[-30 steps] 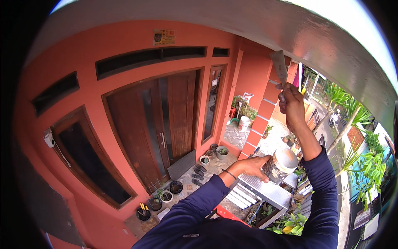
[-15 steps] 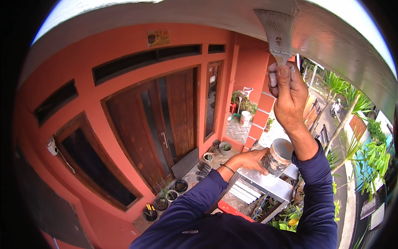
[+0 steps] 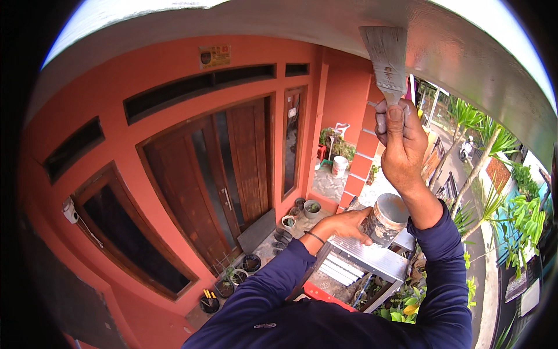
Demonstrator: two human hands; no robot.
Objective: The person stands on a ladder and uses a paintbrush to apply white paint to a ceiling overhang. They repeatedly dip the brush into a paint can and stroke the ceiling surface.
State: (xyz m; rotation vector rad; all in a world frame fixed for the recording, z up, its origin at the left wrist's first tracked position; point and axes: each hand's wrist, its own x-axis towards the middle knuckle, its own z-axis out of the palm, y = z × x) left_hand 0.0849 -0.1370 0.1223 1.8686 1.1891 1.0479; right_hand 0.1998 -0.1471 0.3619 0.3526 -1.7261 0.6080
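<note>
A wide flat paintbrush [image 3: 388,61], its bristles coated in grey paint, points upward in my right hand [image 3: 402,142]. My fingers and thumb are wrapped round its handle, and paint smears the fingertips. The bristle end is up by the grey overhang [image 3: 453,55]; I cannot tell whether it touches. Lower down, my left hand [image 3: 350,225] grips a paint-spattered plastic tub [image 3: 386,221] by its side. Grey paint shows inside the tub's open top. The tub is just left of my right forearm.
Beneath my arms stands a metal-topped frame [image 3: 372,256]. An orange wall with wooden double doors [image 3: 212,174] rises to the left, potted plants [image 3: 251,263] along its foot. A white bucket [image 3: 340,167] stands farther back. Leafy plants [image 3: 526,227] line the path at right.
My right hand has come down slightly with the paintbrush, its bristles now lower in view. My left hand still holds the tub in nearly the same place.
</note>
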